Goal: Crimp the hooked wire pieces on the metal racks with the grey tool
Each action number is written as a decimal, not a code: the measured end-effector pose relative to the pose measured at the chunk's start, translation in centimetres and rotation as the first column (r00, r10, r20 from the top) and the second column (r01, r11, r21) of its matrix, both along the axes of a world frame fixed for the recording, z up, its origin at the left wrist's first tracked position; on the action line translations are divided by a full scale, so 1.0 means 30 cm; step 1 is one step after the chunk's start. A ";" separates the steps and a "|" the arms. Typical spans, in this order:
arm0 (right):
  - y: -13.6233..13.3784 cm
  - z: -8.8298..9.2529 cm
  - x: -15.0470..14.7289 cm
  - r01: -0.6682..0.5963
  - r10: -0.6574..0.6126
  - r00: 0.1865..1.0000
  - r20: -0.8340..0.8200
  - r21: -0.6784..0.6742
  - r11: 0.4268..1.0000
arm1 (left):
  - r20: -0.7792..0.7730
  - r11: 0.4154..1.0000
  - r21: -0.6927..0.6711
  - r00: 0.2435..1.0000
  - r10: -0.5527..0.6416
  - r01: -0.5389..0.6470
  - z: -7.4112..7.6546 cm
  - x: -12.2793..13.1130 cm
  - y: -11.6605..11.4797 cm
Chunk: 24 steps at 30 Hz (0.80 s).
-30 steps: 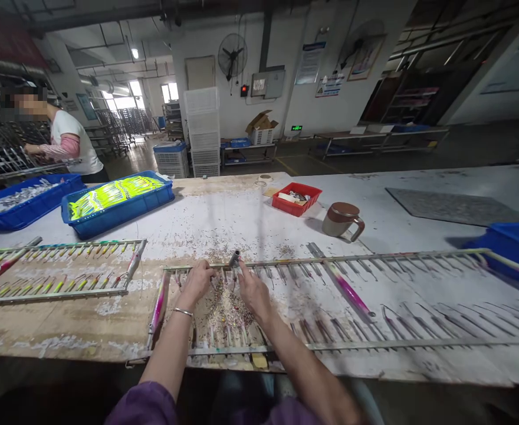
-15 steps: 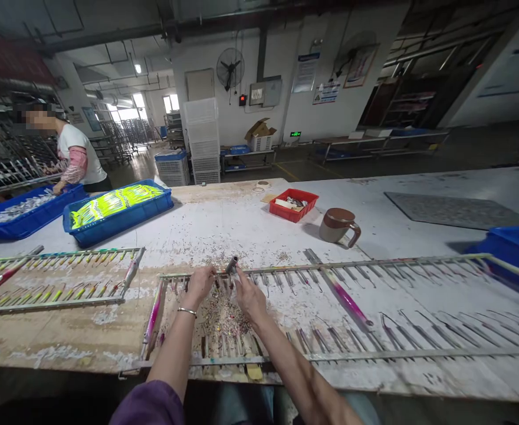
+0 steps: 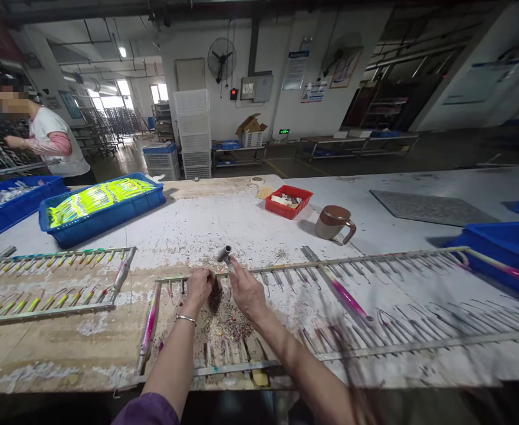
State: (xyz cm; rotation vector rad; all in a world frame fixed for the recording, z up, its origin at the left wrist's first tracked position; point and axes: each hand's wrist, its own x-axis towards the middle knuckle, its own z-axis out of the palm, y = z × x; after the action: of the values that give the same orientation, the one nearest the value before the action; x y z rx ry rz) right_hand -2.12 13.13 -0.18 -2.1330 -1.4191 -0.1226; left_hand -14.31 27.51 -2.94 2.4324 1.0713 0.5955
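Note:
A metal hammer-like tool with a hollow tubular head (image 3: 224,254) is in my right hand (image 3: 247,295), the fingers wrapped round its short handle. Its head stands just above the back rail of a long metal rack (image 3: 281,268) lined with small metal hooks. My left hand (image 3: 199,290) is closed at that same rail, left of the tool; what its fingertips pinch is hidden. Below and between both hands lies a scatter of small coloured chips (image 3: 230,324) inside the rack. A magenta-and-white bar (image 3: 347,300) crosses the rack to the right.
Another rack (image 3: 78,308) with yellow-tipped pieces lies at left. Behind are a blue tray (image 3: 109,219) of bright yellow packs, a red tray (image 3: 288,202) and a brown mug (image 3: 334,222). A blue bin (image 3: 498,254) stands at right. A co-worker (image 3: 56,141) stands beyond the table.
The tool's head has lifted slightly off the rail and tilted left. My left hand stays at the rail. The co-worker's arm has risen from the blue tray, and the view has shifted slightly.

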 end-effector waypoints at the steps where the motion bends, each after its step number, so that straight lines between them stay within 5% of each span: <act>1: 0.006 0.004 -0.001 0.002 -0.001 1.000 0.020 -0.039 0.999 | 0.000 1.000 0.002 1.000 0.003 -0.003 -0.002 0.001 -0.001; 5: 0.013 0.011 0.023 -0.022 0.029 0.999 0.025 -0.250 0.968 | 0.010 1.000 0.005 1.000 0.009 -0.009 -0.012 0.006 -0.008; 10: 0.016 0.023 0.044 -0.002 0.009 0.998 0.068 -0.113 0.994 | 0.011 0.999 -0.002 0.999 0.042 -0.042 -0.026 0.018 -0.009; 15: 0.026 0.014 0.018 -0.045 0.064 0.995 0.076 -0.230 0.972 | -0.001 0.998 -0.003 0.998 0.059 -0.059 -0.022 0.022 -0.009; 21: 0.023 0.003 0.007 -0.034 0.051 0.990 0.130 -0.133 0.990 | -0.013 0.997 -0.009 0.997 0.082 -0.082 -0.014 0.024 -0.014; 24: 0.027 -0.003 0.006 -0.028 0.053 0.990 0.129 -0.188 0.982 | -0.013 0.996 -0.015 0.996 0.088 -0.088 -0.007 0.027 -0.018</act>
State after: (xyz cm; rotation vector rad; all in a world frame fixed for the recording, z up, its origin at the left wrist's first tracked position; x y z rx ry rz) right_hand -1.94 13.95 -0.26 -2.2822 -1.6059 -0.1234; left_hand -13.51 26.96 -3.16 2.3879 1.1889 0.5990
